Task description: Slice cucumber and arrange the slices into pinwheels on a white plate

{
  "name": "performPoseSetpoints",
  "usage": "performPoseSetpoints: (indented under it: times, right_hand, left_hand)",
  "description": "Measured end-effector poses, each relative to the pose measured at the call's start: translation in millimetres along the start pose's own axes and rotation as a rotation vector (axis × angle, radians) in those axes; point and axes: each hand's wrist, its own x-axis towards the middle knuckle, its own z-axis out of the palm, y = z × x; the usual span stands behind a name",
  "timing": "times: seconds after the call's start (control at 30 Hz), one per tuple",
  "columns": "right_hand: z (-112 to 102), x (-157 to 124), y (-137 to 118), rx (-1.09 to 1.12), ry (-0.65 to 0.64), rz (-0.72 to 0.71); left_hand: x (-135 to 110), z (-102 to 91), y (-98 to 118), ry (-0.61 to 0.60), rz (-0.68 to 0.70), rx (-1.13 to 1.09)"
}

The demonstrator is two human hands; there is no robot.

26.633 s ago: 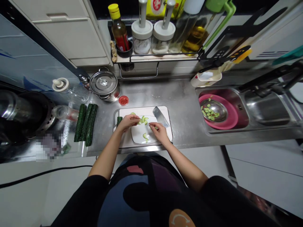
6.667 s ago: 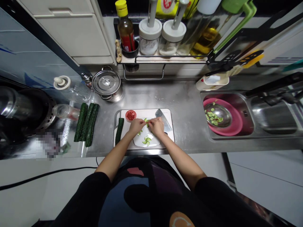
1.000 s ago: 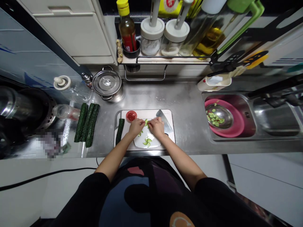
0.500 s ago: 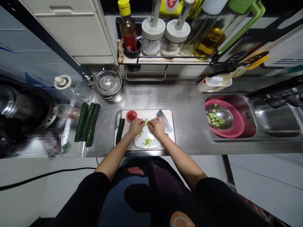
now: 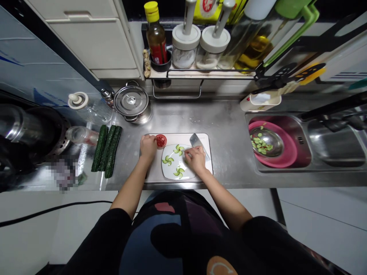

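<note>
Head view shows your left hand (image 5: 148, 147) over the upper left of the white cutting board (image 5: 155, 172), its fingers bunched at the rim of the small red dish (image 5: 165, 142) of red pieces. You cannot tell from here whether they pinch anything. Your right hand (image 5: 196, 159) is over the right side of the white plate (image 5: 169, 175), fingers curled narrow; whether they hold something is hidden too. A bit of green shows just under them.

Your plate sits on the board and bears green slices set in three clear pinwheels: one at the top (image 5: 178, 150), one at the left (image 5: 168, 160), one at the bottom (image 5: 179, 172). The knife (image 5: 194, 140) lies flat on the board, partly behind your right hand. Well to your left, three cucumbers (image 5: 107, 151) lie side by side on the bench (image 5: 226, 126), with the lidded pot (image 5: 132, 101) behind them.
</note>
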Motion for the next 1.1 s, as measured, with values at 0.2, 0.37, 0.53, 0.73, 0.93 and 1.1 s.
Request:
performPoseSetpoints:
  times: [0.2, 0.37, 0.53, 0.73, 0.93, 1.1]
  right_hand:
    - [-3, -15, -6, -0.010, -0.047, -0.008]
    - [-2, -20, -10, -0.015, -0.072, 0.000]
    - [-3, -21, -9, -0.024, -0.082, 0.003]
    - [-6, -20, -8, -0.031, -0.074, 0.017]
    - [-7, -20, -7, 0.020, -0.067, 0.041]
    - [-7, -17, -11, 0.062, -0.060, 0.065]
  left_hand:
    - [7, 0.4, 3, -0.154, 0.114, 0.094]
    - [14, 4.9, 4, -0.193, 0.188, 0.117]
    - [20, 5.2, 3, -0.254, 0.232, 0.169]
    - [21, 5.5, 3, -0.239, 0.239, 0.198]
    - [20, 7.2, 2, -0.187, 0.191, 0.070]
    - [16, 0.9, 4, -0.097, -0.022, -0.200]
